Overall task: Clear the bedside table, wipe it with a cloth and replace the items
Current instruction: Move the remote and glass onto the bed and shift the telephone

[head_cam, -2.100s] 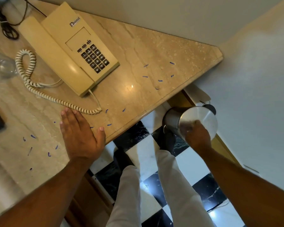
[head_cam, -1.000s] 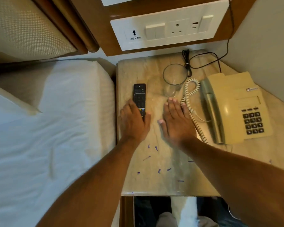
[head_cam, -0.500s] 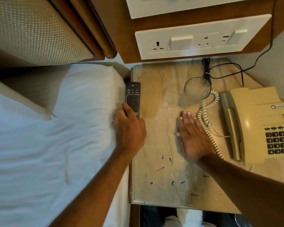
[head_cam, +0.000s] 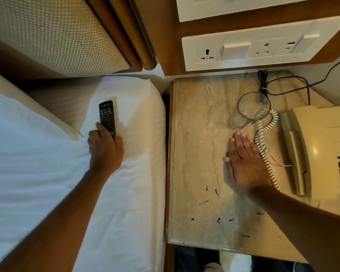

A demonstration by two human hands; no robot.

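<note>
The marble-topped bedside table [head_cam: 196, 154] fills the right half of the view, with small blue scraps [head_cam: 216, 192] scattered near its front. My left hand [head_cam: 105, 149] is over the white bed [head_cam: 37, 173], shut on the lower end of a black remote [head_cam: 107, 116]. Flat on the tabletop lies my right hand [head_cam: 243, 165], fingers together and empty, just in front of a clear drinking glass [head_cam: 250, 109]. A cream corded telephone [head_cam: 322, 150] sits at the right, its coiled cord [head_cam: 265, 146] running beside my right hand.
A wall plate with sockets and switches [head_cam: 253, 50] is above the table. A black cable [head_cam: 283, 87] lies at the table's back. A padded headboard [head_cam: 57, 32] with a wooden frame stands behind the bed. A pillow [head_cam: 18, 118] lies at the left.
My left hand has carried the remote from the table's left edge over onto the bed. My right hand has stayed flat on the tabletop near the glass.
</note>
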